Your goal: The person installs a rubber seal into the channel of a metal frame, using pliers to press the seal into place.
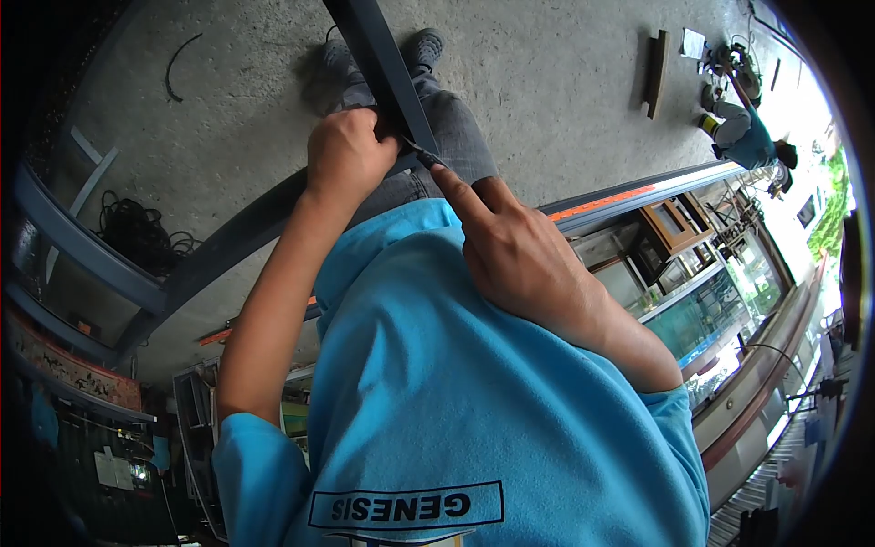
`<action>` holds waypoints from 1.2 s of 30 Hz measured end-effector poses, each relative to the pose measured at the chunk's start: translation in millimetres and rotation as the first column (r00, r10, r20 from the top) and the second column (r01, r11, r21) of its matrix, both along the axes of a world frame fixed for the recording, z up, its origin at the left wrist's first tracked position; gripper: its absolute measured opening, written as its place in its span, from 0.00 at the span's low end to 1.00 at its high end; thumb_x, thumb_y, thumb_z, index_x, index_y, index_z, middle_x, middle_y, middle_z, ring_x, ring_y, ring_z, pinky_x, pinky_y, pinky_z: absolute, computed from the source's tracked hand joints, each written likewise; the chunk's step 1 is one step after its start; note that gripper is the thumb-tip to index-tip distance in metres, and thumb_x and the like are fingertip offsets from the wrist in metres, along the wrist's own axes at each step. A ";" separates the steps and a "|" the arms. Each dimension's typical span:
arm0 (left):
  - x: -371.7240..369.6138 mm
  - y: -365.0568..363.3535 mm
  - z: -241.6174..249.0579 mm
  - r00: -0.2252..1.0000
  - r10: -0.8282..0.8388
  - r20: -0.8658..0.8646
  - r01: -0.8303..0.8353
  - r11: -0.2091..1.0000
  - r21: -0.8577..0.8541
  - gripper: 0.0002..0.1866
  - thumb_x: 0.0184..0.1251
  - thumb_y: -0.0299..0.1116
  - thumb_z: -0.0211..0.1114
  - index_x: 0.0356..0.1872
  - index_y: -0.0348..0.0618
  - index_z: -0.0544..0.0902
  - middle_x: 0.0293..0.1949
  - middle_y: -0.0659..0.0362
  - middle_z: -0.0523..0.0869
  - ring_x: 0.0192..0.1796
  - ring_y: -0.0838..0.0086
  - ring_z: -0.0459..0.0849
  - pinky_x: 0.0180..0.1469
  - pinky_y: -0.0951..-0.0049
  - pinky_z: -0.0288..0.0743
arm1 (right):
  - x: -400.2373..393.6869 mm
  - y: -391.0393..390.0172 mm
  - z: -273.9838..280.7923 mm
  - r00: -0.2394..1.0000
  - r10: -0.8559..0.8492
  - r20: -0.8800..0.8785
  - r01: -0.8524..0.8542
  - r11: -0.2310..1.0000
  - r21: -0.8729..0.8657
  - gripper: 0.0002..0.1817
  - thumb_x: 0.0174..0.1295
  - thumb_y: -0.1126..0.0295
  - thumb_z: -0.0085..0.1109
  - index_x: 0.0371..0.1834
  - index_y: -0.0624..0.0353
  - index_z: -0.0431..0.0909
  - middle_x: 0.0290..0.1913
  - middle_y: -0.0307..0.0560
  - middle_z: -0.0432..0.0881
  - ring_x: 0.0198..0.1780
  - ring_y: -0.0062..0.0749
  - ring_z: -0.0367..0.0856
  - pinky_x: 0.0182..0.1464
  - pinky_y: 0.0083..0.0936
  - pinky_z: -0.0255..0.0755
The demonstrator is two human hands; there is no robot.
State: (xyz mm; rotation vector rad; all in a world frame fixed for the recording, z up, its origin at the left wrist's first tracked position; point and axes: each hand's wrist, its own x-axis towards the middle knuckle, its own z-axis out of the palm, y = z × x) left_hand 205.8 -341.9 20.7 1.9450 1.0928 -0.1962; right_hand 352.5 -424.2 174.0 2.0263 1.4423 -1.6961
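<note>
My right hand grips a slim dark knife-like tool, its index finger stretched along the handle. The tool's thin tip points left, against a dark grey metal tube that runs from the top edge down to my lap. My left hand is closed in a fist beside the tube's lower end, close to the tool's tip. Its fingertips are hidden, so whatever it holds cannot be made out. A second, similar dark frame member runs down to the left from near the joint.
More frame bars and a coil of black cable are at left. To the right, a long rail with an orange strip lies beside wooden and glass cabinets. Another person crouches at upper right, near a wooden plank.
</note>
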 end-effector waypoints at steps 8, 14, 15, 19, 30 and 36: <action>-1.3 -1.1 -5.3 1.000 0.027 0.004 -0.027 0.998 -0.052 0.13 0.51 0.34 0.67 0.18 0.34 0.79 0.23 0.41 0.82 0.30 0.48 0.84 0.36 0.56 0.77 | 0.4 1.0 4.7 0.998 -0.059 -0.009 0.059 0.998 -0.009 0.30 0.61 0.80 0.46 0.70 0.64 0.59 0.37 0.58 0.72 0.35 0.48 0.79 0.40 0.39 0.76; -4.5 3.5 -11.0 0.990 0.139 -0.011 -0.138 0.972 -0.189 0.14 0.48 0.35 0.68 0.17 0.32 0.78 0.21 0.41 0.81 0.27 0.48 0.83 0.34 0.56 0.77 | 3.0 -1.2 9.1 0.997 -0.073 -0.023 0.073 0.997 -0.016 0.30 0.61 0.80 0.46 0.70 0.63 0.59 0.37 0.58 0.72 0.35 0.46 0.80 0.39 0.38 0.76; -4.8 4.0 -13.5 0.991 0.134 0.001 -0.132 0.978 -0.159 0.14 0.47 0.35 0.68 0.17 0.32 0.78 0.21 0.40 0.81 0.27 0.48 0.83 0.34 0.56 0.77 | 3.0 -1.6 9.4 0.998 -0.065 -0.019 0.065 0.998 -0.011 0.30 0.61 0.80 0.46 0.70 0.64 0.59 0.37 0.57 0.72 0.35 0.45 0.79 0.39 0.37 0.76; -2.8 19.8 -17.0 0.995 0.102 -0.013 -0.103 0.983 -0.154 0.15 0.45 0.36 0.67 0.21 0.28 0.81 0.22 0.38 0.81 0.29 0.45 0.83 0.36 0.57 0.78 | 2.8 -2.0 9.0 0.999 -0.050 -0.012 0.049 0.999 -0.023 0.30 0.62 0.80 0.46 0.70 0.64 0.59 0.38 0.58 0.72 0.35 0.45 0.79 0.39 0.37 0.76; -7.4 29.3 -35.6 0.979 0.200 -0.042 -0.191 0.822 -0.536 0.14 0.52 0.30 0.62 0.39 0.33 0.84 0.37 0.50 0.87 0.41 0.68 0.85 0.48 0.71 0.76 | 2.2 2.8 0.1 0.999 0.040 0.006 -0.040 0.999 0.024 0.30 0.62 0.79 0.44 0.71 0.63 0.60 0.38 0.58 0.72 0.38 0.46 0.79 0.41 0.37 0.77; -19.1 28.7 -38.5 0.968 0.225 0.115 -0.115 0.796 -0.594 0.11 0.55 0.26 0.61 0.39 0.35 0.85 0.37 0.55 0.88 0.42 0.72 0.85 0.49 0.73 0.75 | 0.9 2.2 -6.5 0.998 0.060 0.014 -0.060 0.998 0.035 0.30 0.62 0.79 0.43 0.71 0.63 0.60 0.38 0.58 0.71 0.39 0.45 0.78 0.42 0.37 0.77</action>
